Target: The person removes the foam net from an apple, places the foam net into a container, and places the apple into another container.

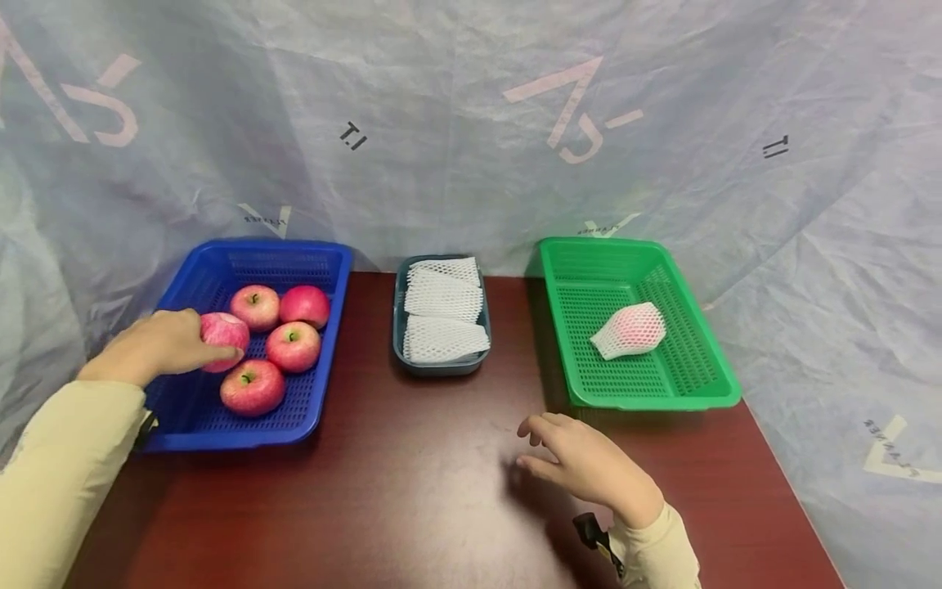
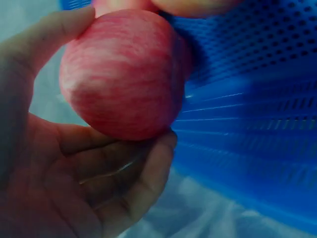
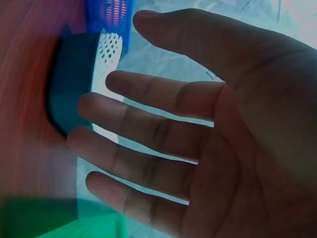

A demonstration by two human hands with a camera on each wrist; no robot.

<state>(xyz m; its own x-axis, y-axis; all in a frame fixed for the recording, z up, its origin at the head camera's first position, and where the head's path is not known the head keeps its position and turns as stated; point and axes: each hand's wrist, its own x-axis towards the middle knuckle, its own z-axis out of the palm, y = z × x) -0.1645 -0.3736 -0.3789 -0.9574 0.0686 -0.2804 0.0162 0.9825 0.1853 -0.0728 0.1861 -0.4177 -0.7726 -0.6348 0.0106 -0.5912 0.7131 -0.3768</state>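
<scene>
My left hand [image 1: 162, 343] holds a red apple [image 1: 225, 337] over the left side of the blue basket [image 1: 324, 393]. In the left wrist view, thumb and curled fingers grip that streaky apple [image 2: 124, 74] from both sides. Several more apples lie in the basket, among them a front apple [image 1: 253, 388] with its stem up. My right hand [image 1: 589, 462] hovers over the table in front of the green basket [image 1: 655, 402], holding nothing. Its fingers [image 3: 153, 94] are spread and relaxed in the right wrist view.
Between the baskets, a small dark tray [image 1: 441, 370] holds white foam net sleeves [image 1: 445, 307]. One apple in a foam net [image 1: 633, 330] lies inside the green basket. A grey printed cloth [image 1: 456, 164] hangs behind the brown table [image 1: 412, 491].
</scene>
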